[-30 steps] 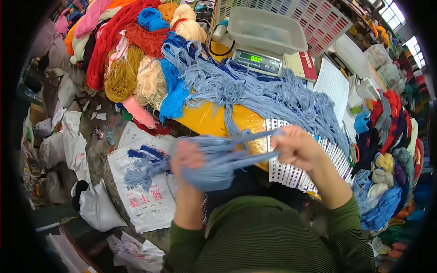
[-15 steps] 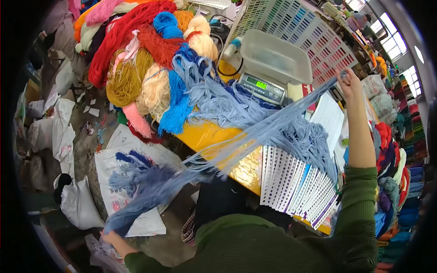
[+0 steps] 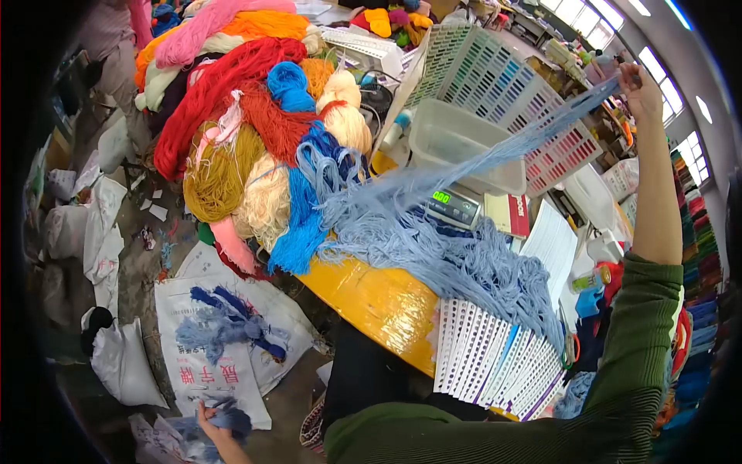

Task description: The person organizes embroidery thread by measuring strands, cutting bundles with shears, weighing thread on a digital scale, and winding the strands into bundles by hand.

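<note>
My right hand [image 3: 641, 91] is raised at the upper right, its fingers closed on the end of a long skein of light blue yarn [image 3: 533, 135]. The yarn stretches down and left, blurred, over the scale toward a loose heap of blue yarn [image 3: 417, 240] on the yellow table [image 3: 371, 309]. At the lower left my left hand [image 3: 210, 417] is closed round a bunch of blue yarn [image 3: 230, 416], low over the floor. Further blue yarn scraps [image 3: 224, 325] lie on a white sack [image 3: 193, 294] just above that hand.
A digital scale [image 3: 448, 205] and a clear plastic tub [image 3: 464, 143] stand behind the heap, before a perforated white basket [image 3: 502, 85]. Punched cards [image 3: 495, 359] cover the table's right front. Coloured skeins [image 3: 232, 116] pile up at left. Scissors [image 3: 570, 349] lie by the cards.
My right hand has moved up and right, lifting its yarn. My left hand has moved slightly down with a separate blue bunch; yarn no longer stretches between the hands.
</note>
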Tool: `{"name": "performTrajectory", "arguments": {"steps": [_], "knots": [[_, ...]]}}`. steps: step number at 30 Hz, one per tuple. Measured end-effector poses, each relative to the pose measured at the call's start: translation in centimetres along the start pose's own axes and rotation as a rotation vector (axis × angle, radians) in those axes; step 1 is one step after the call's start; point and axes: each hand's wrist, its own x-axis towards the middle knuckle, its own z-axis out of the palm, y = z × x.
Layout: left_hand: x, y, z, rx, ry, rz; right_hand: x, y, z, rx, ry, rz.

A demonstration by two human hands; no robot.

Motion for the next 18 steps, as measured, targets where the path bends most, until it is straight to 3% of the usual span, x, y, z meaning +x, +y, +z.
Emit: {"name": "performTrajectory", "arguments": {"steps": [1, 3, 4, 5, 6, 7, 8, 9, 10, 12, 16, 18], "knots": [[-0.7, -0.5, 0.8, 0.062, 0.032, 0.022, 1.3, 0.6, -1.1, -0.148, -0.244, -0.059], [-0.7, -0.9, 0.7, 0.168, -0.010, 0.016, -2.5, 1.9, 1.8, -0.569, -0.499, 0.019], [-1.0, -1.4, 1.2, 0.165, -0.032, -0.034, -4.0, 3.9, 2.9, -0.784, -0.506, -0.001], [-1.8, -2.2, 1.8, 0.163, -0.053, -0.084, -5.9, 5.9, 3.9, -1.054, -0.504, -0.164], [-1.9, -2.6, 2.1, 0.163, -0.074, -0.134, -7.9, 8.3, 4.4, -0.924, -0.540, -0.165], [-0.7, -3.0, 0.7, 0.169, -0.273, -0.218, -10.0, 10.4, 4.7, -1.170, -0.528, -0.326], [-1.0, -3.5, 1.2, 0.196, -0.302, -0.241, -10.9, 14.6, 3.4, -1.246, -0.617, -0.422], [-2.4, -4.8, 2.7, 0.222, -0.334, -0.263, -14.2, 16.7, 3.8, -1.566, -0.651, -0.378], [-3.8, -6.0, 4.2, 0.250, -0.368, -0.287, -16.1, 20.2, 2.2, -1.661, -0.834, -0.372], [-6.4, -7.4, 7.1, 0.333, -0.521, -0.342, -20.7, 23.7, -0.2, -1.692, -0.938, -0.246], [-10.6, -9.9, 12.3, 0.392, -0.789, -0.578, -27.7, 22.0, -0.8, -0.920, -0.358, -0.251], [-12.6, -11.7, 16.0, 0.732, -1.143, -0.512, -31.7, 21.4, -1.7, -0.813, -0.326, 0.016]]}}
